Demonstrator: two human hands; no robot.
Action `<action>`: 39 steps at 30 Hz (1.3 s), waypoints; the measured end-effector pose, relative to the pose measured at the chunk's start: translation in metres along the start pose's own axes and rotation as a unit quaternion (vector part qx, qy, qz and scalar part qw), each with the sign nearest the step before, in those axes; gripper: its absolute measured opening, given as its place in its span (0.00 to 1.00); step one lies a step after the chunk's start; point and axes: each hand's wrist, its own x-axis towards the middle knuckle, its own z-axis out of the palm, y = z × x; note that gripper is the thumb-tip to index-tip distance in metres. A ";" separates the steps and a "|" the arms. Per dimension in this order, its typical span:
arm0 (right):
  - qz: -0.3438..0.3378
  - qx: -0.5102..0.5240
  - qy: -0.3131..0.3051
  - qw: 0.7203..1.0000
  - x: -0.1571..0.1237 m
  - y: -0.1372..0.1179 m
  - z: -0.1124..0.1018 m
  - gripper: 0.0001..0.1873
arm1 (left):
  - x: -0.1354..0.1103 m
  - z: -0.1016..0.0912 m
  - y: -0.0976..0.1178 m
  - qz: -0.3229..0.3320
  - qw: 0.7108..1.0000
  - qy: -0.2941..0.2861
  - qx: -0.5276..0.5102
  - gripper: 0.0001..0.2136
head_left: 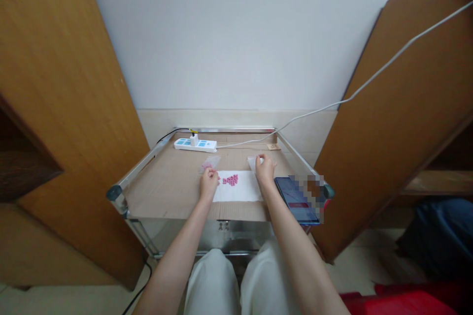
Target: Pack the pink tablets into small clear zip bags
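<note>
From the head view, the person sat at a low metal cart, both bare forearms reaching forward over white trousers (212, 285). The left hand (209, 183) was closed in a pinch, its fingers (211, 173) gripping the near edge of a small clear bag (211, 162) with a little pink showing at its far side. The right hand (264, 172) was also closed in a pinch, holding a pale bag (253, 163), though at this size I could not tell whether it was plastic or paper.

Between the hands and just ahead of the body lay a sheet of white paper (236, 189), with a small heap of pink tablets (230, 180) on it. They looked round, but were too small to make out well. The paper and both hands rested on the brown cardboard top of the counter (166, 192).

Just beyond the right hand lay a phone (295, 200), partly blurred out. Well ahead of the hands sat a white power strip (195, 145) with 1 plug in it.

A light pinch at the edge seemed the right hold for bags this thin, with the wrists kept low and clear of the heap so that no round tablet was knocked rolling across the paper.
</note>
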 end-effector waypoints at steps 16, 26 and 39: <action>0.089 0.510 -0.141 0.844 -0.063 -0.041 0.002 0.08 | -0.008 0.003 0.016 0.054 0.997 -0.032 -0.040 0.14; -0.047 0.340 -0.191 0.919 -0.074 -0.031 0.006 0.04 | -0.009 0.001 0.018 0.002 0.986 -0.077 -0.147 0.10; -0.064 0.341 -0.225 0.910 -0.074 -0.028 0.010 0.07 | 0.002 -0.001 -0.002 0.046 0.991 0.053 -0.116 0.05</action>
